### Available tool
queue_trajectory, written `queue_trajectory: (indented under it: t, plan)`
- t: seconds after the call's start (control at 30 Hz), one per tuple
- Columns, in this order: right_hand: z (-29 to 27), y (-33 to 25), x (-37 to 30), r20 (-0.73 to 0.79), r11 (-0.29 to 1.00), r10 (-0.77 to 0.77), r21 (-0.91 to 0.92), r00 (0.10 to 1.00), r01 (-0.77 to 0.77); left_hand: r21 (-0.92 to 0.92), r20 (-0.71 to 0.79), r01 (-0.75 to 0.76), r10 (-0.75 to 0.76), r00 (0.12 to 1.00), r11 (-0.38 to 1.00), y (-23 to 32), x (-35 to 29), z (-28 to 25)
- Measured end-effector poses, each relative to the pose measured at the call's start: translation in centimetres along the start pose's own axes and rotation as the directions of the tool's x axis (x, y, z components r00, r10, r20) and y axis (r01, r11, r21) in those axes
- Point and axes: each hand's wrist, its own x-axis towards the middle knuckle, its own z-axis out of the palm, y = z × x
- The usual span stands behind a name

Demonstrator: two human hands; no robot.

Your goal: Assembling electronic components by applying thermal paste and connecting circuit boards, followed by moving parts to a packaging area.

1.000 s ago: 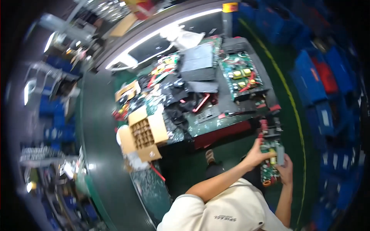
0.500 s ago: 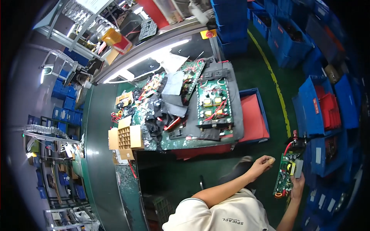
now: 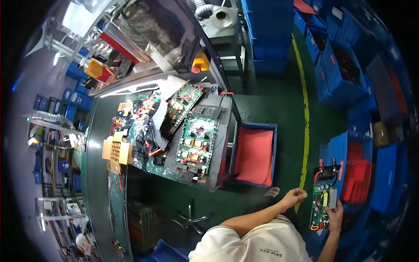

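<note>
- Your right hand (image 3: 335, 214) is clamped on the near right edge of a board (image 3: 320, 210), held in the air at the near right.
- That board is a flat green rectangle, bristling with small parts: a smooth grey block (image 3: 333, 199) on its right side, a yellow boxy coil beside it, and a copper-coloured ring (image 3: 314, 227) at the near left corner.
- At its far end stands a dark panel (image 3: 326, 173) with red and black posts.
- Your left hand (image 3: 293, 198) is in the air left of the board, apart from it and from your right hand. Fingers loosely curled; cannot tell whether they pinch anything small.
- Just beyond the board on the right: a blue bin (image 3: 335, 147) with hard, straight walls, holding flat red sheets (image 3: 357, 183).
- Left of your hands, farther off: a second bin (image 3: 274, 155), also blue, with broad red sheets (image 3: 254, 153) lying flat.
- On the bench (image 3: 152, 168) at left: another green board (image 3: 198, 139) resting on a matte grey mat (image 3: 224, 135).
- Left of it, crumpled black material (image 3: 146, 142), then an open cardboard carton (image 3: 126, 153) with gridded dividers.
- Near centre, on the green floor: a shiny metal star-shaped base (image 3: 190, 221).
</note>
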Motion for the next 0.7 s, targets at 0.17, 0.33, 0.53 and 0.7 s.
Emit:
queue_trajectory:
  t: [0.17, 0.33, 0.53, 0.7]
  plan:
    - [-4.3, -2.8, 9.2, 0.153, 0.998, -0.034, 0.057, 0.988, 0.026, 0.039, -0.227, -0.122, 0.127, 0.966, 0.992, 0.7, 4.5, 1.1]
    - [-6.0, -3.7, 20.6, 0.361, 1.000, 0.001, -0.006, 0.932, 0.001, 0.046, -0.444, -0.175, 0.177, 0.878, 0.984, 5.9, 8.9, 2.7]
    - [-4.5, -9.7, 32.1, 0.589, 0.998, -0.030, -0.029, 0.808, 0.059, -0.084, -0.551, -0.497, 0.375, 0.746, 0.864, 13.5, 17.1, 2.1]
    - [-2.6, -14.9, 38.5, 0.675, 0.982, -0.039, -0.111, 0.737, 0.153, 0.013, -0.637, -0.569, 0.445, 0.629, 0.822, 19.4, 18.8, 0.9]
